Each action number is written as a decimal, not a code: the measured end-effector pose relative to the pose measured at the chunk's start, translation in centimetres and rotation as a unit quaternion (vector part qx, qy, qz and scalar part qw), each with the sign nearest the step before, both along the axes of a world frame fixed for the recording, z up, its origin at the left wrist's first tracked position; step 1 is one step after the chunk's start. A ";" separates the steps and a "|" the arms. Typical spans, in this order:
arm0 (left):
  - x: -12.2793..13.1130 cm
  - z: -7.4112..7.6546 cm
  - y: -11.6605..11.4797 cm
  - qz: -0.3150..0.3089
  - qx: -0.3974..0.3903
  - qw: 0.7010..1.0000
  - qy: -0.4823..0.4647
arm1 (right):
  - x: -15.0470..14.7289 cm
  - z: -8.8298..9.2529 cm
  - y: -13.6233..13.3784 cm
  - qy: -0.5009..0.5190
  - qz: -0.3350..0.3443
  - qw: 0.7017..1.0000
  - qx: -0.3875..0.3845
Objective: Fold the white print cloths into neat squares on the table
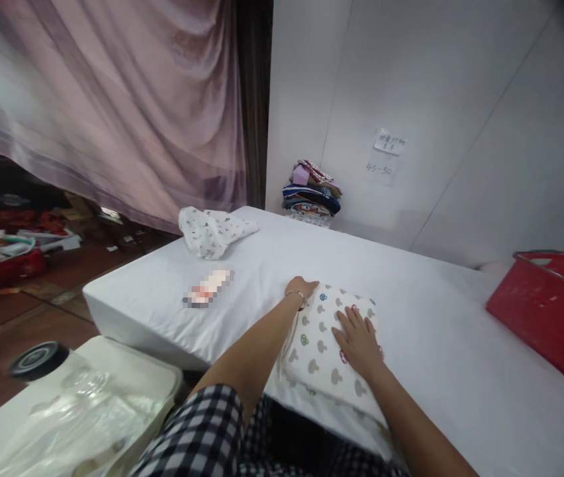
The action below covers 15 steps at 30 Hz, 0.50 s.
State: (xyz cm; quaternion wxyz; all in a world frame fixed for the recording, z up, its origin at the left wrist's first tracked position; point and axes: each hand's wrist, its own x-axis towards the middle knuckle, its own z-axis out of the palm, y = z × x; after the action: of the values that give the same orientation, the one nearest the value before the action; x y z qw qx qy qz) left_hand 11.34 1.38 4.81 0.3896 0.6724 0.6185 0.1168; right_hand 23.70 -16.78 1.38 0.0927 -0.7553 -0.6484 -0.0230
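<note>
Head view: right hand [359,339], fingers flat and open, presses folded white mushroom-print cloth [318,334]; left hand [302,287] grip at corner unclear; press evenly.

1. The left arm [257,344] is reaching forward, nearly straight, its forearm bare.
2. The left hand [302,288] is lying knuckles up at the end of that reach, with its fingers curling downward; whether they are gripping cannot be told.
3. The right arm [411,417] is stretching forward from the lower right, angling inward.
4. The right hand [359,341] is resting palm down and flat, with its fingers spread, near the left hand.
</note>
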 end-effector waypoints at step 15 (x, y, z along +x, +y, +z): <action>-0.4 -1.8 1.8 0.065 -0.041 0.996 -0.048 | -0.2 0.1 -0.2 0.012 0.001 1.000 0.021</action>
State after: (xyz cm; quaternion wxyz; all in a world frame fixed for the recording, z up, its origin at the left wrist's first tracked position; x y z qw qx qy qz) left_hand 10.92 3.18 3.01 0.4373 0.6078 0.6458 0.1489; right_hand 23.55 -16.93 1.48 0.1169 -0.7527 -0.6473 -0.0275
